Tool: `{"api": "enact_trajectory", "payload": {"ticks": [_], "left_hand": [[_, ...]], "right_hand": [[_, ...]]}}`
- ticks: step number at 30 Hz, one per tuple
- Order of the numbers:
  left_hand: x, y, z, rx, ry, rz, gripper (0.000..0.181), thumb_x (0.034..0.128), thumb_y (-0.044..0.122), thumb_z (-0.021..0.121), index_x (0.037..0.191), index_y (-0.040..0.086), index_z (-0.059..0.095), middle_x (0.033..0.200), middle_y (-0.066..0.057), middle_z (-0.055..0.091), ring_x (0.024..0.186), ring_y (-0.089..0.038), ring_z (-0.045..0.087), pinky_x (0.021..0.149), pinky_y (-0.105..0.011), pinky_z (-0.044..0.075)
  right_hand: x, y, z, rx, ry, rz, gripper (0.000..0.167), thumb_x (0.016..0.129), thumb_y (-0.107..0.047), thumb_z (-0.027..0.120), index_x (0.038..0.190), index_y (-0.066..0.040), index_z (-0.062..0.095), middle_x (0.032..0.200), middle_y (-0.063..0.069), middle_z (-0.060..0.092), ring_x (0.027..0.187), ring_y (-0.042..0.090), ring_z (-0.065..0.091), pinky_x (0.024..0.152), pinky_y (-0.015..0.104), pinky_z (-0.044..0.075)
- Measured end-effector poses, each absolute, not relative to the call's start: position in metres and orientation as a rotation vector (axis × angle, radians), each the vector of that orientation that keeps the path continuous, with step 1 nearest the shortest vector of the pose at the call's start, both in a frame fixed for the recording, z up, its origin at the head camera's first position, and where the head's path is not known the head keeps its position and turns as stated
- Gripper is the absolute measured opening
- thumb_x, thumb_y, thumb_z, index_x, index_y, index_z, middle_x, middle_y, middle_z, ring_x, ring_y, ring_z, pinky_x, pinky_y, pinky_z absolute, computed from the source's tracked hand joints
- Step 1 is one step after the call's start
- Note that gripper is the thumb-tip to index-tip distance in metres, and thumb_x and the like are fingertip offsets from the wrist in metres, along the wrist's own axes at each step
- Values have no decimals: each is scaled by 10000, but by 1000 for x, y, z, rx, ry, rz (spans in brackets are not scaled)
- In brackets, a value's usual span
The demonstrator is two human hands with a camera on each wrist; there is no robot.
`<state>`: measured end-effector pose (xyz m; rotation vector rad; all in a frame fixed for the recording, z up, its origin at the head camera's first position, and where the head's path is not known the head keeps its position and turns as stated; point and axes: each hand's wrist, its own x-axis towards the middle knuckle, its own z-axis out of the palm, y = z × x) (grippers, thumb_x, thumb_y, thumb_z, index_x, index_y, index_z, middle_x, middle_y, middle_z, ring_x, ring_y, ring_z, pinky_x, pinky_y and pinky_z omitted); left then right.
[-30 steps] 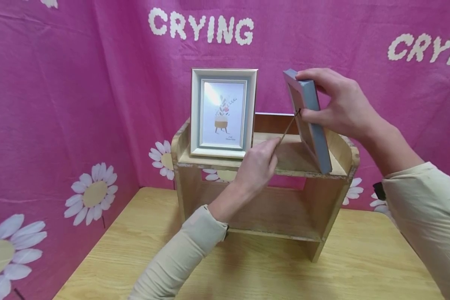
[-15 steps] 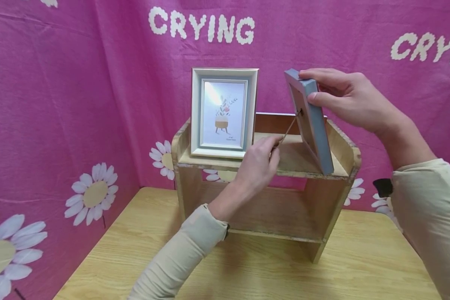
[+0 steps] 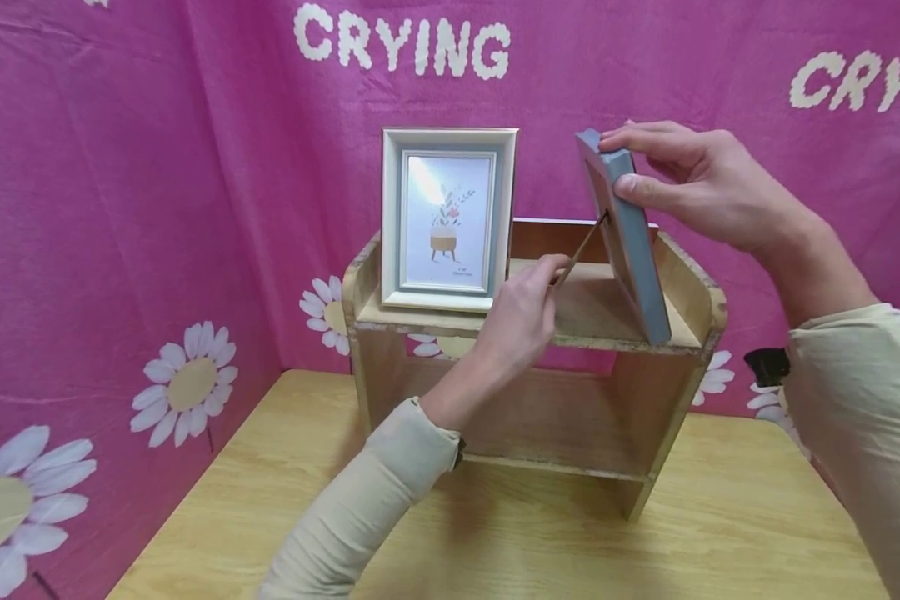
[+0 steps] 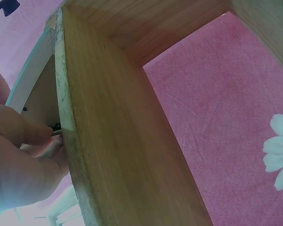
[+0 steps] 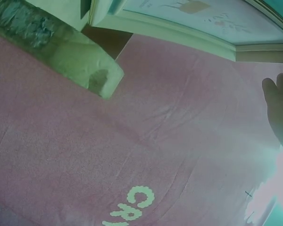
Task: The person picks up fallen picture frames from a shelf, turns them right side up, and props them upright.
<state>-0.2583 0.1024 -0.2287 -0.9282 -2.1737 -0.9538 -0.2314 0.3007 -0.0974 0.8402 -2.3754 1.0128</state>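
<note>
My right hand [image 3: 727, 192] holds a picture frame [image 3: 642, 258] by its top corner, with fingers over the top edge and the thumb against the blue-grey side. The frame's brown back is turned toward the left, and its lower end meets the right part of the upper shelf. Between the thumb and fingers of my left hand [image 3: 521, 312] is the thin stand leg [image 3: 587, 243], which slants out from that back. In the left wrist view the left hand [image 4: 19, 150] pinches beside the frame's back [image 4: 45, 94]. The leg's far end is hidden in the hand.
A white picture frame [image 3: 391, 225] with a potted-plant print stands upright on the shelf's left part. The two-tier wooden shelf [image 3: 562, 433] has raised sides and stands on a wooden table [image 3: 285, 450]. A pink printed cloth [image 3: 255, 125] hangs behind.
The right thumb has moved from the frame's back up to its side edge. The held frame has shifted slightly right. The left hand keeps its pinch on the stand leg.
</note>
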Motion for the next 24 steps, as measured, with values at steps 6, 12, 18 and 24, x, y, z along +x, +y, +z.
{"api": "enact_trajectory", "payload": {"ticks": [6,12,18,24], "left_hand": [[-259,107,-226,-859,-2210,-936,347,961,-55,518,1283,61,571,1125,-111,708,1044,-215,669,897,-271,558],[-262,109,-227,-788,-2212,-981,347,944,-86,509,1248,67,573,1002,-132,718,892,-222,671,792,-309,575],[-266,114,-226,-733,-2216,-1003,383,912,-112,526,1236,84,582,962,-119,723,837,-217,661,750,-303,566],[-268,118,-226,-683,-2237,-1027,425,873,-121,583,1231,108,571,968,-100,717,834,-208,653,730,-303,564]], "right_hand": [[-232,295,-98,816,-2331,1033,402,940,-143,679,1339,-178,646,1462,51,487,1400,168,399,1213,327,254],[-235,283,-101,803,-2275,1066,376,917,-154,711,1291,-186,684,1362,23,542,1279,145,443,1070,186,337],[-237,280,-101,755,-2272,1057,357,910,-186,721,1267,-194,700,1302,2,559,1170,151,462,898,118,379],[-239,277,-102,742,-2250,1076,349,897,-160,729,1245,-174,713,1264,-9,568,1160,114,509,917,62,414]]}}
